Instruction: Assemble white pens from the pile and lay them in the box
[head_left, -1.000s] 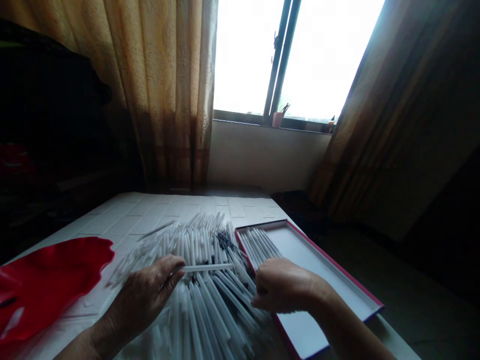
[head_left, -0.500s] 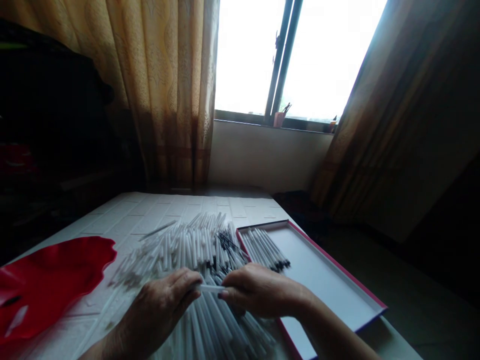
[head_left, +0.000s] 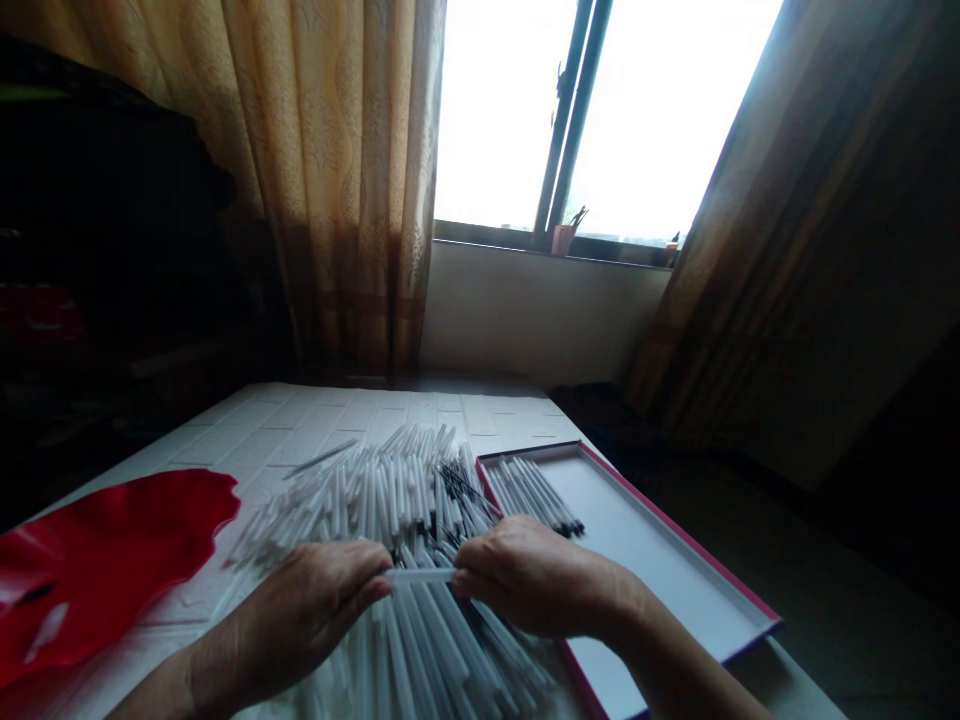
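Between my hands, a thin translucent plastic tube point(head_left: 422, 576) is held level above the table. My left hand point(head_left: 322, 595) pinches its left end, and my right hand point(head_left: 529, 575) closes round its right end. Below and beyond them spreads a large pile of similar whitish tubes point(head_left: 379, 495), pointing mostly away from me. Some thin black rods point(head_left: 459, 480) lie at the pile's right side. To the right, a shallow white tray point(head_left: 652, 560) with a red rim holds a row of tubes with black ends point(head_left: 529, 495). The fingertips largely hide the ends of the held tube.
A red dish point(head_left: 127, 550) with a wavy rim stands at the left of the white brick-patterned table point(head_left: 292, 420). The tray reaches the table's right edge. Beyond are a curtain point(head_left: 337, 200) and a window, with a small cup point(head_left: 562, 238) on its sill.
My left hand has moved left, away from my right hand, so a longer stretch of the tube shows between them. The view has shifted slightly.
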